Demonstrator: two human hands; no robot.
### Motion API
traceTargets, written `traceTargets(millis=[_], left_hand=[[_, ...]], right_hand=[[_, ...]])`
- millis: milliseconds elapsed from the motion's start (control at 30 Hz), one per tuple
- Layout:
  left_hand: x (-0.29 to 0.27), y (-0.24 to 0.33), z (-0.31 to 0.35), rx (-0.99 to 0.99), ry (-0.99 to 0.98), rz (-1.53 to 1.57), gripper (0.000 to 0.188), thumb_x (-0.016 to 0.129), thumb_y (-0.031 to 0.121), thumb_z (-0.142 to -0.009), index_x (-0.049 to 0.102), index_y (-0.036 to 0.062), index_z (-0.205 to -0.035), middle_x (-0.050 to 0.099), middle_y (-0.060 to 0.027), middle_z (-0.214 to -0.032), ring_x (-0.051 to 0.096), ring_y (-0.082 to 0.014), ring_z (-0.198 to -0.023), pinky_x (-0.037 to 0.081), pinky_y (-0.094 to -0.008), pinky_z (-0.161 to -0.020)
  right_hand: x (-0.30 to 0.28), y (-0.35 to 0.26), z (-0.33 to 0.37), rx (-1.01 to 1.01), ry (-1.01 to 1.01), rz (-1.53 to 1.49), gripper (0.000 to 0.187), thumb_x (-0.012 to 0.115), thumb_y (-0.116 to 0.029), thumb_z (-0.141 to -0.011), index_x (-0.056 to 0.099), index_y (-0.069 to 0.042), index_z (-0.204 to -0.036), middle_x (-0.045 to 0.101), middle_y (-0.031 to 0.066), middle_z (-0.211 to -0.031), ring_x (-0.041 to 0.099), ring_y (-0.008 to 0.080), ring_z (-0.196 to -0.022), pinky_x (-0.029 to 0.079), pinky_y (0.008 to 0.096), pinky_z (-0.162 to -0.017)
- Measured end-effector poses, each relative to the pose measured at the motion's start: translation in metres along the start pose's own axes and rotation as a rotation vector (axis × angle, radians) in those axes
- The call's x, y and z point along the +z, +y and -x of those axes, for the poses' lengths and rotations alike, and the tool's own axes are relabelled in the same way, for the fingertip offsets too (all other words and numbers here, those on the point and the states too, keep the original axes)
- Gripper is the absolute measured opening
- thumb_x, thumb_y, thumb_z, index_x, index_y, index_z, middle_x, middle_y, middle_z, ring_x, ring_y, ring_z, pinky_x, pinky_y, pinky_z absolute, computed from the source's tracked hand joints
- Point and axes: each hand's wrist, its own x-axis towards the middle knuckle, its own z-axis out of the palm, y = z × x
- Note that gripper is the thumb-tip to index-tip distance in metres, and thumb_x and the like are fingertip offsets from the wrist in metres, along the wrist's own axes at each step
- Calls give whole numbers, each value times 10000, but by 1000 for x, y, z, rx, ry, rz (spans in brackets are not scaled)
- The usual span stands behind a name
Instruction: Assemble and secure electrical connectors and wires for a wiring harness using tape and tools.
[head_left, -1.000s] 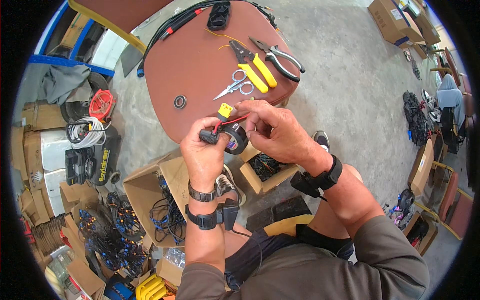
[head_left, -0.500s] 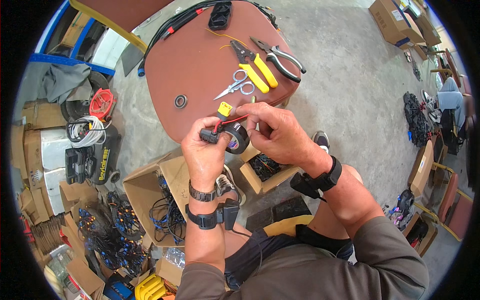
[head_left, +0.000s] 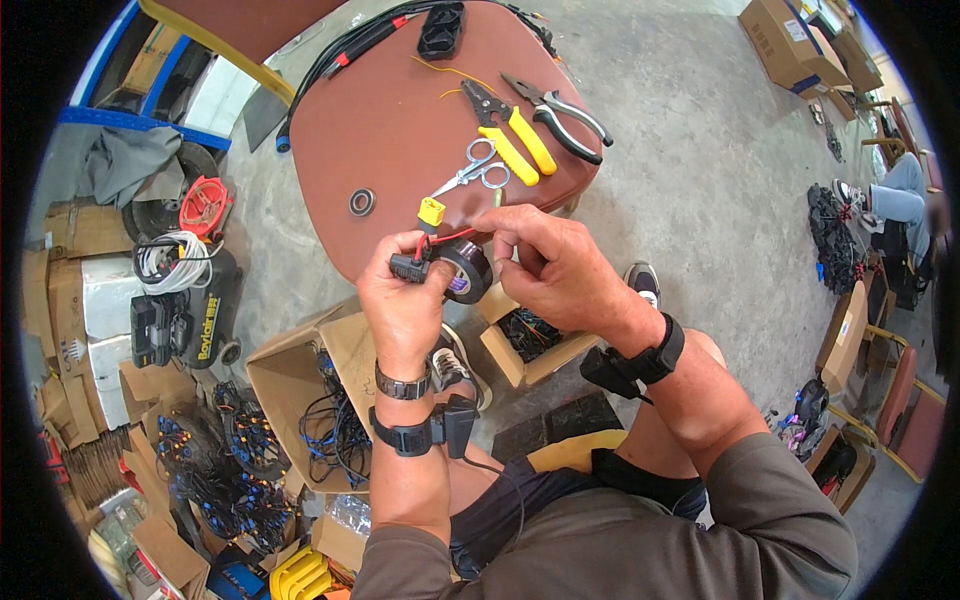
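Note:
My left hand (head_left: 400, 300) is closed around a small black connector block (head_left: 408, 267) and a roll of black electrical tape (head_left: 466, 272), the thumb lying between them. A yellow plug (head_left: 431, 211) sticks up beyond those fingers, joined to the block by short red wire. A red wire (head_left: 456, 236) runs across above the tape roll to my right hand (head_left: 550, 265), whose fingers are bent and closed at its end. The exact pinch is hidden behind the fingers. Just past the hands, scissors (head_left: 470, 170) lie on the brown seat (head_left: 370, 130).
Yellow-handled wire strippers (head_left: 508, 135), pliers (head_left: 560, 115), a bearing ring (head_left: 362, 202) and a black tray (head_left: 440, 30) rest on the seat. Below it stand cardboard boxes (head_left: 270, 380) holding black cables. An air compressor (head_left: 212, 310) is at left. A person's leg (head_left: 900, 190) shows far right.
My left hand has shifted slightly left and down with the connector, yellow plug and tape roll, and the tape roll has turned a little. My right hand has barely moved.

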Motion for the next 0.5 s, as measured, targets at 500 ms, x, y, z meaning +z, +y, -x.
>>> traceTargets(millis=[500], left_hand=[[0,-1,2,-4,-9,-15,268,700,-104,-720,631,16,-949,636,8,-838,562,-52,-760,477,-220,-666]], right_hand=[[1,8,0,-42,35,7,450,610,71,-773,554,-36,-1206,580,40,-768,527,104,-587,437,246,-518]])
